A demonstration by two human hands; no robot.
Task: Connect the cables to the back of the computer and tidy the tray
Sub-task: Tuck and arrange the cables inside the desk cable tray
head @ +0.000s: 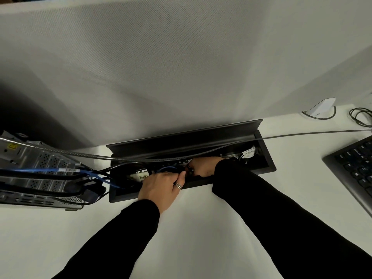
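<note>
A black cable tray (267, 158) is sunk into the white desk, its lid (181, 135) standing open against the partition. Both of my hands reach into it. My left hand (161, 188) wears a ring and rests over the front rim, fingers curled around cables near a blue cable loop (167, 169). My right hand (203, 166) is closed on a black cable or plug inside the tray. The computer (38, 176) lies at the left with its metal back panel facing the tray; blue (90, 174) and black cables (60, 190) are plugged into it.
A grey steel cable (302, 134) runs from the computer across the tray to the right edge. A black keyboard (356, 170) sits at the right. A white bracket (322, 107) and coiled black wire (360, 117) lie at the back right. A grey partition stands behind the desk.
</note>
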